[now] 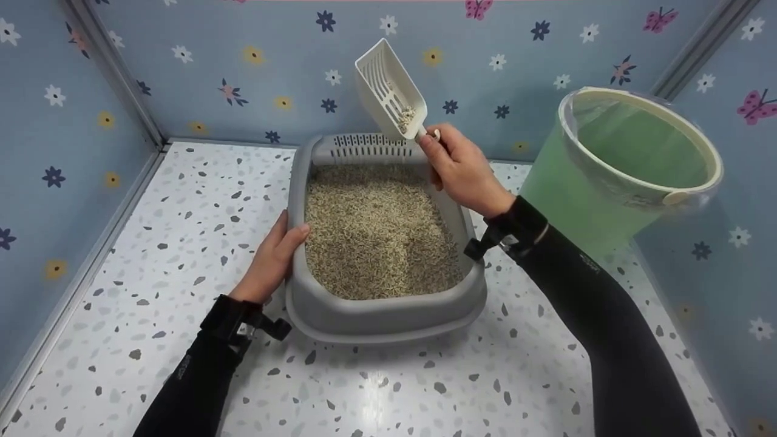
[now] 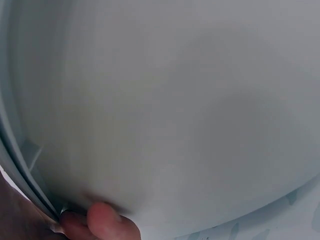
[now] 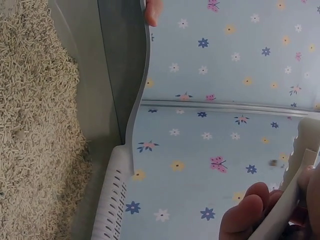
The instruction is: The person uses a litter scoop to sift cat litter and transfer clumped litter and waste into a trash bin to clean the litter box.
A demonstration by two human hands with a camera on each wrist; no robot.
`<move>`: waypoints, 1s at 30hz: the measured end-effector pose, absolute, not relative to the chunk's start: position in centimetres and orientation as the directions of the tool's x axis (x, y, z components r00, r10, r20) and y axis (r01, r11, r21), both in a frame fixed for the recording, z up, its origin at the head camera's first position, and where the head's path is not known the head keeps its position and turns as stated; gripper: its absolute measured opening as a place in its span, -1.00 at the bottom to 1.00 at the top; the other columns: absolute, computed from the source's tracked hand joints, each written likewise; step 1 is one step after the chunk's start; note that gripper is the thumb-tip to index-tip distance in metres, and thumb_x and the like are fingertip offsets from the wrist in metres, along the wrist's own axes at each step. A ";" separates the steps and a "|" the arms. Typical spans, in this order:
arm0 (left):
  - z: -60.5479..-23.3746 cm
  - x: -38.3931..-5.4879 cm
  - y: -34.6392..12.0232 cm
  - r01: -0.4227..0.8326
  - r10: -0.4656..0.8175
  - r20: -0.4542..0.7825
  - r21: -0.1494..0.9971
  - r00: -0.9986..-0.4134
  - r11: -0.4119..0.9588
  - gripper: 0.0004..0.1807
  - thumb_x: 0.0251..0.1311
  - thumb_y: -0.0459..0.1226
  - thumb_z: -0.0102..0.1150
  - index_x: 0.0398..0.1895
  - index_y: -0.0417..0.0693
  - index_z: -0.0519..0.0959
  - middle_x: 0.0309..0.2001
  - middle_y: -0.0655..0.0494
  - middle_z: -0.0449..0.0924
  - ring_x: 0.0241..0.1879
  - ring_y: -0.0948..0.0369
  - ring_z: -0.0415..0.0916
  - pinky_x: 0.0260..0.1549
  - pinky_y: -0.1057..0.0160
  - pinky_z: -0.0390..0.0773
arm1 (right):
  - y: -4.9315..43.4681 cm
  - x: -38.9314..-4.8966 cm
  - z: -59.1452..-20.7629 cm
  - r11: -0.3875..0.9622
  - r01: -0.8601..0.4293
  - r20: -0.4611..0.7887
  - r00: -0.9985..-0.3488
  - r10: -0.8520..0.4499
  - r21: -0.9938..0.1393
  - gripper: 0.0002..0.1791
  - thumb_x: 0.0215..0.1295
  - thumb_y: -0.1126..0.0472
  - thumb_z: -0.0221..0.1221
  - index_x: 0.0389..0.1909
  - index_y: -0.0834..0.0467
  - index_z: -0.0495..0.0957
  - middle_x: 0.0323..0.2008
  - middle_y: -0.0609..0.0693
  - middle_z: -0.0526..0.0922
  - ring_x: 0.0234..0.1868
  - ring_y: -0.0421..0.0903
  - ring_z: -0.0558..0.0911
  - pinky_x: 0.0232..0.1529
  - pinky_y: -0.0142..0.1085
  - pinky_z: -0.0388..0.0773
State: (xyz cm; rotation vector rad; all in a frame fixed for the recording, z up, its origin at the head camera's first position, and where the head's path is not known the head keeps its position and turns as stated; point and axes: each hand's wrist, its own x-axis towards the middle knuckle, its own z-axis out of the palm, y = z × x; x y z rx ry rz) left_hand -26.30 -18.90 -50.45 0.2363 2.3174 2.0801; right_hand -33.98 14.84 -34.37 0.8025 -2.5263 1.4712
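Observation:
A grey litter box (image 1: 388, 318) stands on the floor, holding tan pellet litter (image 1: 376, 224) with a trough at its near right. My left hand (image 1: 267, 261) grips the box's left side, thumb over the rim; in the left wrist view its fingertips (image 2: 112, 222) curl beneath the rim against the outer wall (image 2: 175, 125). Above the box's far right corner, my right hand (image 1: 464, 170) holds a white slotted litter scoop (image 1: 391, 85) by its handle. The scoop is tilted, its slotted end upward, and a few pellets (image 1: 405, 118) lie near the handle end.
To the right stands a green bin (image 1: 564, 194) with a clear plastic liner folded over its cream rim. Flower-patterned blue panels (image 1: 212, 73) enclose the back and both sides. The speckled white floor (image 1: 176, 243) shows on both sides of the box.

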 end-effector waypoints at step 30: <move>-50.4 -26.4 -18.9 0.077 0.129 0.065 0.993 -0.990 0.090 -0.05 0.67 0.09 0.00 0.88 -0.01 -0.19 0.83 -0.02 -0.17 0.76 0.16 -0.19 0.72 0.10 -0.16 | 16.4 -34.2 -30.7 0.787 -0.601 -0.337 -0.719 -0.608 -0.139 -0.60 0.75 -0.05 0.14 -0.29 0.10 0.66 -0.43 -0.05 0.56 -0.37 -0.03 0.57 -0.20 -0.08 0.57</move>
